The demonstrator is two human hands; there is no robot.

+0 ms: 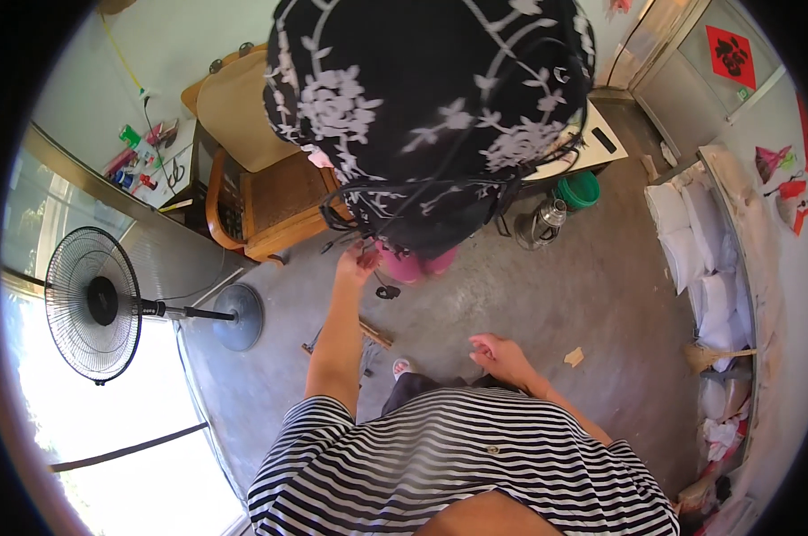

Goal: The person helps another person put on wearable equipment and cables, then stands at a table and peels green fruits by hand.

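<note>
Before me a large black fabric with white floral pattern (431,134) fills the upper middle, apparently a garment on a person close by. Dark cords hang along its lower edge, and pink cloth (404,261) shows beneath it. My left hand (358,261) is raised at the fabric's lower left edge, fingers bent near the cords. Whether it grips one is hard to make out. A thin dark cord with a black end piece (387,293) dangles just below that hand. Low before my striped shirt, my right hand (500,358) is loosely curled, with nothing visible in it.
A standing fan (103,301) is at the left, beside a wooden armchair (283,201). Behind stand a metal thermos flask (543,224) and a green bucket (578,189). White sacks (685,248) line the right wall. A low wooden-framed stool (375,333) is below my left forearm.
</note>
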